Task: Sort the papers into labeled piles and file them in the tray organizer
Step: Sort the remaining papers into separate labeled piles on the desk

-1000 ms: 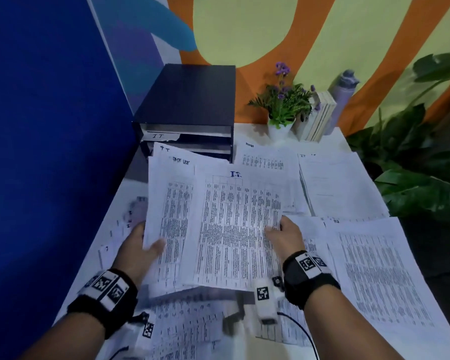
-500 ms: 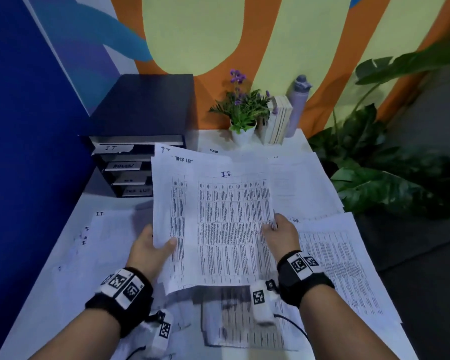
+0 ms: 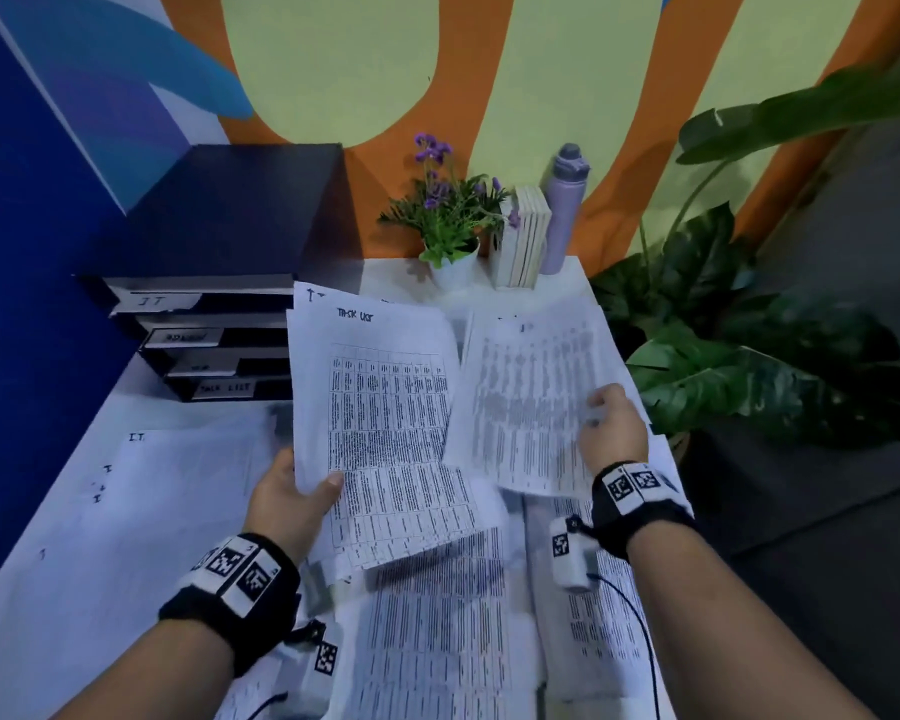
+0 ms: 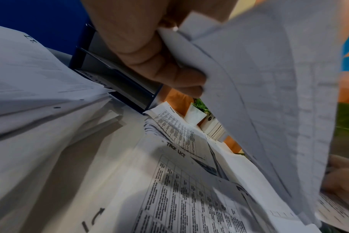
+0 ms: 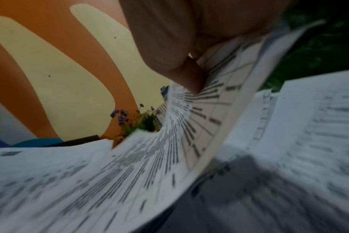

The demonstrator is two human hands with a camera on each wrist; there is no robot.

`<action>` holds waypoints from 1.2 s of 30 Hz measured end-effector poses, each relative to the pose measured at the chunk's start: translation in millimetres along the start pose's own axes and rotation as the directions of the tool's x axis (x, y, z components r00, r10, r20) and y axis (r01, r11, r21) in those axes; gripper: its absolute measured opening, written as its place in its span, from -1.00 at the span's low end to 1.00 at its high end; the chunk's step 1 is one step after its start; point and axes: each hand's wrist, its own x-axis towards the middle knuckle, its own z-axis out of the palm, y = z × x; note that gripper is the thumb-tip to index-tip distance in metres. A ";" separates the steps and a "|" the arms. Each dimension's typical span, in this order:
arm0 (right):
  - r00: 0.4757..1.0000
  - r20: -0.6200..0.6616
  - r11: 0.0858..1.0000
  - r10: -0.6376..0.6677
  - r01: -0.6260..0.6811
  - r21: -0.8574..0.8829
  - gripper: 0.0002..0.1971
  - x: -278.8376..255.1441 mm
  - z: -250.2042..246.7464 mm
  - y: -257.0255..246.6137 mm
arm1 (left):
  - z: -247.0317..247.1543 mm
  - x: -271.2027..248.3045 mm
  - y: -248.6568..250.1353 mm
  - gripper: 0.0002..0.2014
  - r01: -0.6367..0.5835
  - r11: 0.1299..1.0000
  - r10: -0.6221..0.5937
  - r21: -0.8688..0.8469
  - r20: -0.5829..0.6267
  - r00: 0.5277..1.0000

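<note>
My left hand (image 3: 296, 497) grips the lower left edge of a small stack of printed sheets (image 3: 385, 423); its top sheet is headed "TASK LIST". In the left wrist view the fingers (image 4: 169, 75) curl round the stack's edge (image 4: 269, 78). My right hand (image 3: 610, 427) pinches a single printed sheet (image 3: 531, 397), blurred, lifted off to the right of the stack. The right wrist view shows the thumb (image 5: 191, 75) pressed on that sheet (image 5: 169, 149). The dark tray organizer (image 3: 219, 304) stands at the back left, with labels "IT" (image 3: 154, 302) and "TASK LIST" (image 3: 224, 388) on its trays.
More printed papers (image 3: 437, 631) cover the white table (image 3: 567, 283), with an "IT" pile (image 3: 167, 491) at the left. A potted flower (image 3: 450, 226), books (image 3: 526, 236) and a purple bottle (image 3: 565, 205) line the back. A blue wall stands left; a large plant (image 3: 749, 366) stands right.
The right hand has pulled the top sheet off the stack and moved it to the right. The "TASK LIST" sheet beneath is now uncovered. The left hand still holds the stack.
</note>
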 end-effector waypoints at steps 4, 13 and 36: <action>0.999 0.034 0.996 -0.023 0.026 -0.089 -0.60 51.5 -5.9 9.6 | 8.1 0.7 1.9 -0.73 -0.009 1.000 0.010 0.024 -0.026 1.000; 0.994 0.098 0.959 -0.046 0.071 -0.274 -0.49 111.4 -5.6 26.3 | 17.1 4.4 -3.8 -0.53 0.058 0.994 -0.050 0.096 -0.083 0.995; 0.914 0.403 0.854 -0.035 -0.182 0.487 -0.68 -51.7 35.0 5.5 | -18.4 -11.3 -25.3 -0.96 0.064 0.992 -0.080 -0.105 -0.161 0.984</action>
